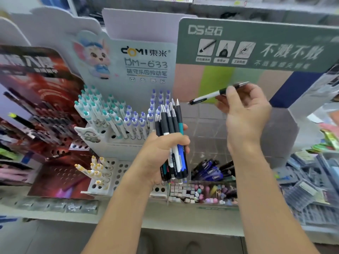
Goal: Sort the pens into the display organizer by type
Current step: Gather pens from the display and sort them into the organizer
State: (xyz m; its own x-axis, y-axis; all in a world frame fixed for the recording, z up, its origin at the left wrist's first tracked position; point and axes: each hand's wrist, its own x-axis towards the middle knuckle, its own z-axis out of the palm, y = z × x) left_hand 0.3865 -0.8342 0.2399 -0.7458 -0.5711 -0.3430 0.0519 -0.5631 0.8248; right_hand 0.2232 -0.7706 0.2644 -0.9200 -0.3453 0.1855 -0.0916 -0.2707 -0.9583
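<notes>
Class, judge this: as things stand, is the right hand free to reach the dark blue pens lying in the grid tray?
Probably not yet: the right hand already pinches a white pen. The path down to the dark blue pens looks unobstructed.

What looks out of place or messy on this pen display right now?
A heap of dark blue and black pens lies loose on its side at the foot of the green-headed organizer, not standing in slots like the teal-capped pens beside it. Nothing looks spilled or broken.
</notes>
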